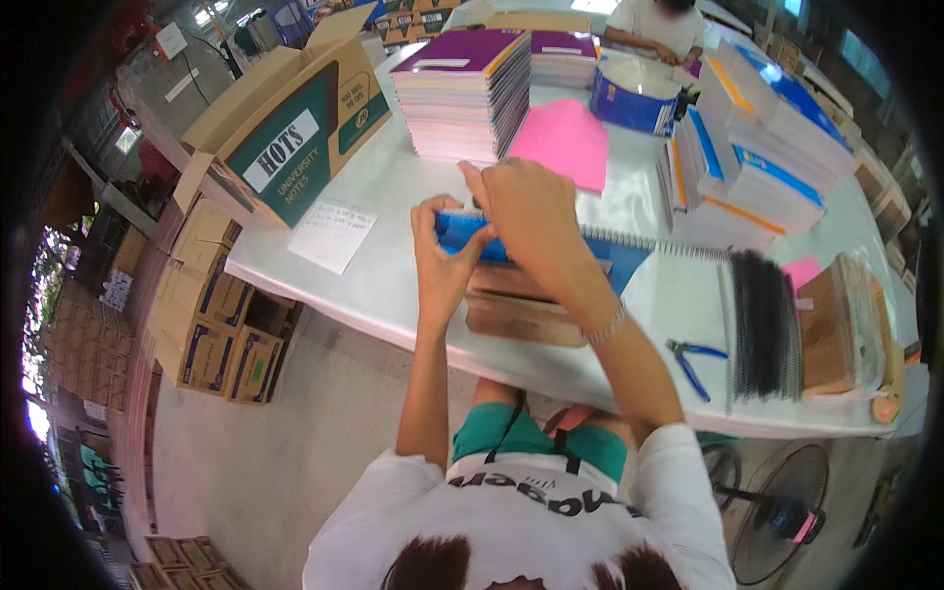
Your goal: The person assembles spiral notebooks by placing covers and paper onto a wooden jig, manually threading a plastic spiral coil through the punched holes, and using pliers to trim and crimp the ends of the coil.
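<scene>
A blue-covered notebook (626, 267) lies in front of me near the table's front edge, a dark spiral coil (615, 236) running along its far edge and out past its right end. My left hand (442, 261) grips the notebook's left end between thumb and fingers. Above that same corner my right hand (531, 202) is closed, its fingertips by the coil line; what they pinch is hidden behind the hand. Nearer to me, a brown block-like piece (521, 320) sits below the notebook. Blue-handled pliers (700, 350) rest on the table to the right.
Black spiral coils (765, 324) lie beside a brown carton (831, 329) at right. Purple-covered notebooks (462, 103), pink sheets (565, 138) and more notebook stacks (777, 182) stand farther back. A large carton (295, 147) and paper note (334, 236) are left. Another person (657, 29) sits across.
</scene>
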The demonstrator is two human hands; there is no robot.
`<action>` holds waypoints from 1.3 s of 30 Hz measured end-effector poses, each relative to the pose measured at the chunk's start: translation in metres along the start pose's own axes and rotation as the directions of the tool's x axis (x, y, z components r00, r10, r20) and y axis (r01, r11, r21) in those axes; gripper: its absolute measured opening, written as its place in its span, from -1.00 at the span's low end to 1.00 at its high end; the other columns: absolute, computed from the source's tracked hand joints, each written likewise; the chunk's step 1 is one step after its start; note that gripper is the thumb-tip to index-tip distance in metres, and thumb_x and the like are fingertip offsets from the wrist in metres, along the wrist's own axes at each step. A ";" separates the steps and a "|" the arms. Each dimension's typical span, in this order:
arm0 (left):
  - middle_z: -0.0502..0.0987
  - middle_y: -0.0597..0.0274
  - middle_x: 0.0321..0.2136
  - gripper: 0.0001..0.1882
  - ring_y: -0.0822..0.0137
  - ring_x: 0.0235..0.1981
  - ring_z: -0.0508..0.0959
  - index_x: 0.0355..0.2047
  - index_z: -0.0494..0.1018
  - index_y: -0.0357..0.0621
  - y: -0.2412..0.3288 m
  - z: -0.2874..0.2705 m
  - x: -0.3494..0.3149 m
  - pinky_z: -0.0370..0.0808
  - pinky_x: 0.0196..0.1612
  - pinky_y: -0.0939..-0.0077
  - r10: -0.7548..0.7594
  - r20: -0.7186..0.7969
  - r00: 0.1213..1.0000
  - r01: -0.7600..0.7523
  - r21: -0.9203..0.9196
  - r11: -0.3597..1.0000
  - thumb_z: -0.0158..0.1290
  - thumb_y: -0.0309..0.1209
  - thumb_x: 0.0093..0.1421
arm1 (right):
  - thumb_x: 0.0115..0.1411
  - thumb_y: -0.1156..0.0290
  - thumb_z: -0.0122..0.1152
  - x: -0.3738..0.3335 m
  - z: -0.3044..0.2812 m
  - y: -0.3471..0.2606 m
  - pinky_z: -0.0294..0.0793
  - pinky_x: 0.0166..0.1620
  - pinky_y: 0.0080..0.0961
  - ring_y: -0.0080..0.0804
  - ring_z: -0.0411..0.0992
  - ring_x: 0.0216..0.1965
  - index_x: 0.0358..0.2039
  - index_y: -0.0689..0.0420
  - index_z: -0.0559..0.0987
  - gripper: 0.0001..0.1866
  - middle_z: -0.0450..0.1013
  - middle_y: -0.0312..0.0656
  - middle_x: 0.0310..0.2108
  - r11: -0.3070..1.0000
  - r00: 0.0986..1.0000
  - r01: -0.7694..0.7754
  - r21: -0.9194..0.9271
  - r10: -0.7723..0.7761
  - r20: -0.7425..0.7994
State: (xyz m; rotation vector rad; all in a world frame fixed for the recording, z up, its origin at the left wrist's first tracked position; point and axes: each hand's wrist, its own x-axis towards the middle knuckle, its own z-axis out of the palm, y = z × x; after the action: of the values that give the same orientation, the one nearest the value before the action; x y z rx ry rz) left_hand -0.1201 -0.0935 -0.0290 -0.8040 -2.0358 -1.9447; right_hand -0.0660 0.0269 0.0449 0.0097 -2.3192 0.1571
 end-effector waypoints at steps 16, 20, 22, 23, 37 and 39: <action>0.26 0.17 -0.03 -0.28 0.30 -0.01 0.32 0.19 0.10 -0.16 -0.010 -0.010 -0.010 0.27 0.12 0.41 -0.037 0.038 0.999 0.041 -0.114 0.993 0.27 -0.40 0.11 | 0.17 0.38 0.13 0.001 0.020 0.003 0.44 -0.52 -0.32 -0.29 0.50 -0.44 -0.02 0.02 0.53 -0.67 0.45 -0.27 -0.49 0.998 0.976 -0.025 0.052 0.013 0.219; 0.27 0.25 -0.09 -0.41 0.41 -0.07 0.34 0.20 0.16 -0.09 -0.012 -0.008 -0.004 0.29 0.08 0.48 -0.162 0.120 0.980 0.199 -0.469 0.860 0.17 -0.37 0.23 | 0.22 0.35 0.12 0.005 0.033 0.009 0.42 -0.53 -0.31 -0.27 0.49 -0.46 -0.06 0.01 0.55 -0.73 0.45 -0.25 -0.51 0.995 0.990 0.103 -0.005 -0.102 0.099; 0.32 0.25 -0.11 -0.50 0.40 -0.05 0.37 0.16 0.22 -0.08 -0.015 -0.013 0.000 0.30 0.09 0.50 -0.162 0.149 0.976 0.218 -0.551 0.805 0.13 -0.36 0.26 | 0.22 0.35 0.11 0.002 0.034 0.004 0.40 -0.54 -0.30 -0.26 0.48 -0.47 -0.05 0.00 0.54 -0.72 0.45 -0.25 -0.51 0.997 0.994 0.074 0.033 -0.077 0.078; 0.33 0.24 -0.09 -0.49 0.40 -0.03 0.37 0.17 0.22 -0.08 -0.017 -0.019 -0.005 0.30 0.10 0.49 -0.178 0.156 0.972 0.234 -0.535 0.812 0.12 -0.37 0.26 | 0.22 0.35 0.11 -0.005 0.033 -0.001 0.40 -0.55 -0.30 -0.26 0.48 -0.47 -0.03 -0.01 0.53 -0.71 0.45 -0.24 -0.50 0.995 0.995 0.024 0.099 -0.033 0.093; 0.34 0.18 0.09 -0.40 0.34 0.08 0.37 0.30 0.10 -0.07 -0.017 -0.020 -0.011 0.28 0.20 0.39 -0.177 0.141 0.974 0.226 -0.614 0.756 0.04 -0.37 0.31 | 0.26 0.21 0.09 0.021 0.022 -0.009 0.46 -0.54 -0.22 -0.15 0.52 -0.47 -0.31 0.05 0.61 -0.78 0.49 -0.17 -0.51 0.983 0.985 0.142 0.114 -0.152 0.079; 0.35 0.18 0.08 -0.40 0.34 0.08 0.36 0.31 0.10 -0.09 -0.016 -0.019 -0.013 0.28 0.20 0.39 -0.181 0.135 0.974 0.226 -0.622 0.750 0.04 -0.38 0.32 | 0.27 0.20 0.08 0.012 0.008 -0.016 0.45 -0.54 -0.21 -0.15 0.52 -0.47 -0.38 0.06 0.62 -0.75 0.49 -0.17 -0.52 0.986 0.991 0.134 0.100 -0.135 0.001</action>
State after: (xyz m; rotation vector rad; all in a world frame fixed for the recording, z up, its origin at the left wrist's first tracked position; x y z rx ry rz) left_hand -0.1217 -0.1149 -0.0468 -0.7914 -1.5222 -2.8371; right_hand -0.0791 0.0102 0.0494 0.2172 -2.3070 0.2041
